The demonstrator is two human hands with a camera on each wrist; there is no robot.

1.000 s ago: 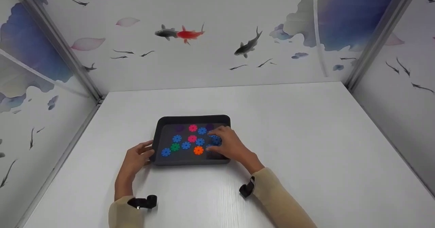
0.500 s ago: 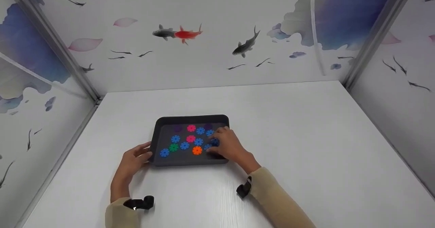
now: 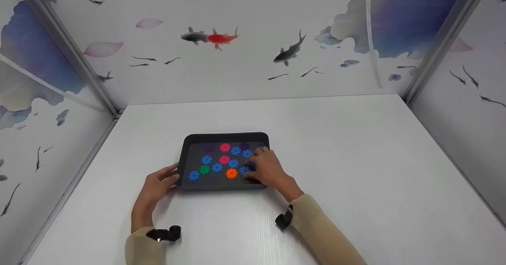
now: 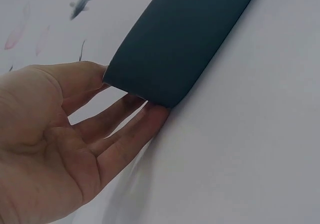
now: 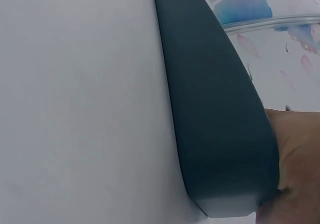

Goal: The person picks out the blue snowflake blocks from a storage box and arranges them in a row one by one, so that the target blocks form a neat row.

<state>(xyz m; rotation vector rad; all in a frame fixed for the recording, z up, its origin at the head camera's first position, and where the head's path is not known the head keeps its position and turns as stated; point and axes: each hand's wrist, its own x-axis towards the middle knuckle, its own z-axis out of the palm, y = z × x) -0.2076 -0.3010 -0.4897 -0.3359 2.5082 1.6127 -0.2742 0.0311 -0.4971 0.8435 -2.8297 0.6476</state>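
A dark, low-walled tray (image 3: 221,188) lies on the white table, with flat, notched plastic discs in blue, pink, green, orange and dark purple spread over its floor. My left hand (image 3: 156,186) holds the tray's left edge; in the left wrist view its thumb and fingers meet the tray's corner (image 4: 165,59). My right hand (image 3: 269,166) reaches over the right wall, thumb and index finger parted above blue discs (image 3: 245,171). An orange disc (image 3: 231,173) lies left of its thumb. In the right wrist view the tray wall (image 5: 220,109) hides the right fingers.
White panels printed with fish and petals enclose the table (image 3: 336,146) at the back and sides. A black wrist camera (image 3: 170,233) sits by the left sleeve, and another camera (image 3: 284,219) by the right sleeve.
My right hand has shifted slightly right and down inside the tray, uncovering blue discs near its fingertips. The left hand stays at the tray's left edge.
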